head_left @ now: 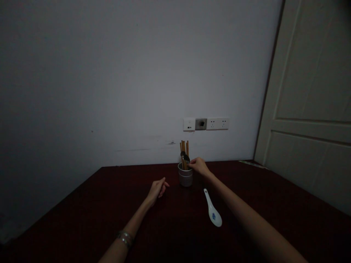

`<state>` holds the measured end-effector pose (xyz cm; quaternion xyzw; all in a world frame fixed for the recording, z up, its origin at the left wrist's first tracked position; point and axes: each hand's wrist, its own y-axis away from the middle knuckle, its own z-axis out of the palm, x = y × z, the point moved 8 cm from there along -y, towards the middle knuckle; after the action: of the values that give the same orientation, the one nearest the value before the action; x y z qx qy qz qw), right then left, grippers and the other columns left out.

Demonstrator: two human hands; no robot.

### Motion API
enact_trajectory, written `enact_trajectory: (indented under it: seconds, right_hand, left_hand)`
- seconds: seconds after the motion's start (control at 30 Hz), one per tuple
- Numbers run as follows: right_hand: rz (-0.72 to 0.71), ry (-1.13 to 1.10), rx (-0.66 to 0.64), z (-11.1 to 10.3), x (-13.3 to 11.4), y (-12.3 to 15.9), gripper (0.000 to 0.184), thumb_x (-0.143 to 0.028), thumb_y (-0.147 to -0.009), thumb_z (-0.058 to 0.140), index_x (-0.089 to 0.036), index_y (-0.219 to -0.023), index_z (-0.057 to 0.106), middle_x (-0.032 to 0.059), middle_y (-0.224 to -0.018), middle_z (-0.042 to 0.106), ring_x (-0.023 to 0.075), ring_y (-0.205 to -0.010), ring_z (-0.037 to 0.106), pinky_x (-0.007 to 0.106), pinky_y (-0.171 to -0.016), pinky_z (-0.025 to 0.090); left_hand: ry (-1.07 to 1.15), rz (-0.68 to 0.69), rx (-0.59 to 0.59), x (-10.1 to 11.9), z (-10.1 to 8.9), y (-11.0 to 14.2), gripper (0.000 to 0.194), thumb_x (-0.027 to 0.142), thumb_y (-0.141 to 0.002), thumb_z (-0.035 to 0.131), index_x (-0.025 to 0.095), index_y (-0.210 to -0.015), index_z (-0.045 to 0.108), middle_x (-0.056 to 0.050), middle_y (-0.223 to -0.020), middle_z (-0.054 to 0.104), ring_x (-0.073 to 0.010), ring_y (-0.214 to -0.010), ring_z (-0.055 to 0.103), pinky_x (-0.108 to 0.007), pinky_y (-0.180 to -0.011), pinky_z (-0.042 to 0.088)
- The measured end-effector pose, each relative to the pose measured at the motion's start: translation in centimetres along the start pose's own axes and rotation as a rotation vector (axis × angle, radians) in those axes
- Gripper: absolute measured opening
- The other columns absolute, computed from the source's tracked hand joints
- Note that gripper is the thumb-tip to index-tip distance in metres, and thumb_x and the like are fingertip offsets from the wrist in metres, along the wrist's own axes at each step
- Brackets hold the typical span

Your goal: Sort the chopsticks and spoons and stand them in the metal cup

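A grey metal utensil holder (185,178) stands upright on the dark red table near the wall. Several wooden chopsticks (183,146) rise from it, along with two dark-looking metal spoons, bowls up. My right hand (201,167) is at the holder's right rim, thumb and finger pinched on the nearer spoon (186,159) just below its bowl. To the left of the holder, my left hand (157,190) is loosely curled with its fingers somewhat apart, holding nothing. A white ceramic soup spoon (212,210) with a blue mark lies on the table, left of my right forearm.
The dark red table (109,197) meets a pale wall at the back. Wall sockets and a switch (201,124) sit above the holder. A flat light strip (253,164) lies at the back right corner, beside a panelled door (309,109).
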<state>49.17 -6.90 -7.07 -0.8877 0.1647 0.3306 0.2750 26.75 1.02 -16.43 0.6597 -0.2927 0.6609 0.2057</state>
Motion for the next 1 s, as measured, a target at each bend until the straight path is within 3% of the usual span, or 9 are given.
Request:
enact_trajectory:
  seconds: [0.33, 0.53, 0.7, 0.9, 1.0]
  right_hand:
    - [0.016, 0.019, -0.005, -1.9, -0.6, 0.5, 0.018, -0.026, -0.063, 0.060, -0.012, -0.063, 0.072, 0.0038, -0.055, 0.065, 0.0159, -0.057, 0.059, 0.021, -0.048, 0.035]
    - [0.067, -0.044, 0.085, -5.2, 0.5, 0.8, 0.017, -0.026, -0.061, 0.060, -0.014, -0.063, 0.071, 0.0032, -0.055, 0.065, 0.0162, -0.058, 0.060, 0.021, -0.050, 0.038]
    - [0.086, -0.050, 0.079, -6.4, 3.0, 2.0, 0.018, -0.025, -0.061, 0.058, -0.013, -0.064, 0.071, 0.0040, -0.059, 0.066, 0.0166, -0.058, 0.060, 0.021, -0.051, 0.040]
    - [0.193, -0.042, -0.067, -4.6, 7.8, 5.3, 0.014, -0.019, -0.057, 0.059, -0.014, -0.065, 0.070, 0.0031, -0.056, 0.066, 0.0166, -0.053, 0.060, 0.022, -0.050, 0.043]
    - [0.156, 0.021, -0.057, -4.3, 9.3, 7.2, 0.021, -0.017, -0.061, 0.057, -0.014, -0.076, 0.071, 0.0058, -0.073, 0.070, 0.0190, -0.069, 0.064, 0.026, -0.064, 0.047]
  left_hand:
    - [-0.001, -0.004, 0.002, -0.1, 0.0, -0.1, 0.054, 0.062, -0.070, 0.043, 0.011, -0.064, 0.057, 0.007, -0.035, 0.034, -0.0045, -0.029, 0.023, -0.019, -0.031, 0.015]
    - [-0.024, -0.011, -0.007, -0.1, 0.1, -0.1, 0.056, 0.064, -0.070, 0.041, 0.011, -0.063, 0.057, 0.007, -0.034, 0.034, -0.0045, -0.028, 0.024, -0.018, -0.031, 0.014]
    - [-0.060, -0.008, -0.006, -0.2, 0.1, -0.3, 0.060, 0.065, -0.072, 0.035, 0.011, -0.063, 0.058, 0.006, -0.033, 0.035, -0.0049, -0.027, 0.025, -0.019, -0.032, 0.015]
    - [-0.110, 0.004, -0.021, -0.3, 0.3, -0.3, 0.058, 0.064, -0.073, 0.035, 0.012, -0.062, 0.058, 0.005, -0.034, 0.037, -0.0055, -0.027, 0.025, -0.019, -0.032, 0.015]
    - [-0.137, 0.006, -0.013, -0.3, 0.4, -0.2, 0.057, 0.063, -0.073, 0.035, 0.012, -0.062, 0.058, 0.005, -0.034, 0.037, -0.0051, -0.027, 0.024, -0.020, -0.032, 0.015]
